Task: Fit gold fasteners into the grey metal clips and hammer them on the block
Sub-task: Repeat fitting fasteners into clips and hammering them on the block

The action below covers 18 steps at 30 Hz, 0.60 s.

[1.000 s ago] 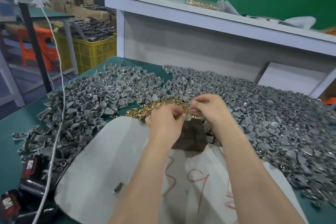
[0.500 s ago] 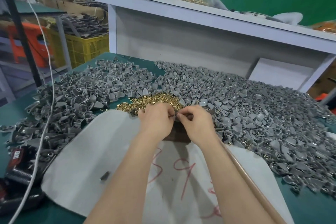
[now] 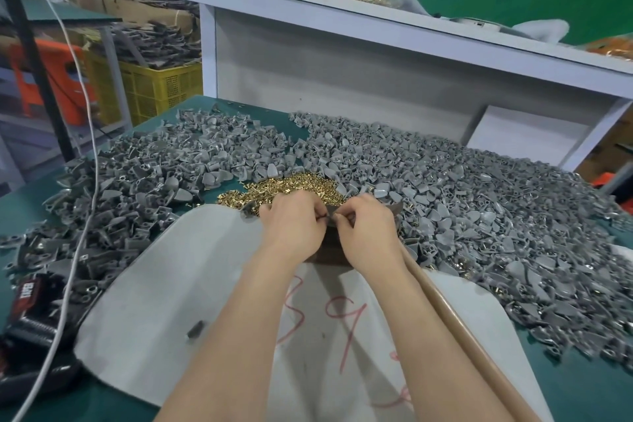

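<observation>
Both hands have dropped back from the gold fasteners (image 3: 291, 187) at 12 o'clock and now sit together over the dark block (image 3: 327, 252). The left hand (image 3: 291, 219) and right hand (image 3: 368, 226) have their fingers curled, and their fingertips meet to pinch one grey clip (image 3: 330, 216) between them. Whether a fastener is already seated in it cannot be told. A wooden handle (image 3: 459, 325) lies ungripped under the right forearm, running towards 5 o'clock. This looks like the fitting step, with the hammering of this piece still to come. Heaps of loose clips (image 3: 479, 216) spread from 9 round to 4 o'clock, so much work seems left, and finished ones cannot be picked out.
</observation>
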Each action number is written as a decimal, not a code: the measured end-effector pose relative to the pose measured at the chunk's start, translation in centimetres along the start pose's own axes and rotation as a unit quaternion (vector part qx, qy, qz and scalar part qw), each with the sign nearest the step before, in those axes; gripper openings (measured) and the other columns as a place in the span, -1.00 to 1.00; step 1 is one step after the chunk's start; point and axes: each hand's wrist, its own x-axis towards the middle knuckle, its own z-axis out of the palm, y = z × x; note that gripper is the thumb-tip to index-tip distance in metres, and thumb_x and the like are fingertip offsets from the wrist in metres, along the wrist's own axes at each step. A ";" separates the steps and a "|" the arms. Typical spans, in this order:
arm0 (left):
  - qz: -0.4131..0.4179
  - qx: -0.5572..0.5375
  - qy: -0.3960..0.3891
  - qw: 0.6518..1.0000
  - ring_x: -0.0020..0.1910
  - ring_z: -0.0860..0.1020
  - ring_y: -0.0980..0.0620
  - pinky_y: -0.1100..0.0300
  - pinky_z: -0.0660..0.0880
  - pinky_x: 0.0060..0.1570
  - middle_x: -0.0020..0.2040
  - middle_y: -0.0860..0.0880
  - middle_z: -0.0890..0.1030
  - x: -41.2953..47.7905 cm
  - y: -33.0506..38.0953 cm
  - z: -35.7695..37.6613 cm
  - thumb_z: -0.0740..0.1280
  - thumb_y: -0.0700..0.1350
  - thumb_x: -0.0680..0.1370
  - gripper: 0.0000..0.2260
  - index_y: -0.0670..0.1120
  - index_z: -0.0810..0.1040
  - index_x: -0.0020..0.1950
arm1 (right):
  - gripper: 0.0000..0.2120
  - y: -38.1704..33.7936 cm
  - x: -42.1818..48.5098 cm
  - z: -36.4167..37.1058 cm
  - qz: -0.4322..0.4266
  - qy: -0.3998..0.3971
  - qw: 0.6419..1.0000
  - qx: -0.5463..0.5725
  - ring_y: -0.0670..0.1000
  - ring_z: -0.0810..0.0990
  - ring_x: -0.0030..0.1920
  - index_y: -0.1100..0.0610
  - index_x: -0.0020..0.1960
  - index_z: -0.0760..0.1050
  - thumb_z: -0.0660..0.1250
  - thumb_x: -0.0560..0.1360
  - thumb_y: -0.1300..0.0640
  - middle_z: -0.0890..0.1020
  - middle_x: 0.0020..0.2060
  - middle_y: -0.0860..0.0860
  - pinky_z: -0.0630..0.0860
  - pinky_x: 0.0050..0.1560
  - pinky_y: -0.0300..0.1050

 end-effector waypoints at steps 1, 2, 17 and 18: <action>0.001 0.001 -0.001 1.000 0.16 0.46 -0.09 -0.02 0.26 0.22 0.01 0.03 0.63 0.0 0.0 0.0 0.32 -0.03 0.55 -0.92 0.07 0.61 -0.04 | -0.89 -0.2 0.1 -0.1 0.007 -0.009 1.000 -0.010 0.04 0.52 -0.02 0.15 -0.06 0.57 0.27 0.55 0.18 0.53 0.00 0.04 0.42 0.02 -0.12; 0.001 0.002 -0.001 1.000 0.16 0.46 -0.09 -0.02 0.26 0.22 0.01 0.02 0.63 0.0 0.0 0.0 0.32 -0.03 0.55 -0.92 0.06 0.61 -0.03 | -0.88 -0.3 0.4 -0.3 0.016 -0.020 0.999 -0.024 0.03 0.51 -0.04 0.13 -0.05 0.58 0.26 0.55 0.16 0.54 0.01 0.04 0.42 -0.02 -0.14; 0.008 0.017 0.001 1.000 0.15 0.46 -0.10 0.03 0.28 0.15 0.00 0.01 0.62 0.0 0.1 0.0 0.32 -0.06 0.55 -0.91 0.05 0.62 -0.04 | -0.86 -0.6 1.0 -0.8 0.032 -0.065 0.997 -0.021 0.09 0.57 -0.03 0.12 -0.05 0.63 0.29 0.54 0.16 0.64 -0.05 0.10 0.45 -0.08 -0.16; 0.008 0.017 0.003 1.000 0.15 0.46 -0.10 0.03 0.27 0.15 0.00 0.02 0.62 0.0 0.1 0.0 0.32 -0.06 0.55 -0.91 0.06 0.62 -0.05 | -0.85 -0.4 0.9 -1.0 0.026 -0.075 0.997 -0.009 0.08 0.57 -0.01 0.12 -0.04 0.64 0.29 0.54 0.16 0.65 -0.05 0.08 0.45 -0.03 -0.15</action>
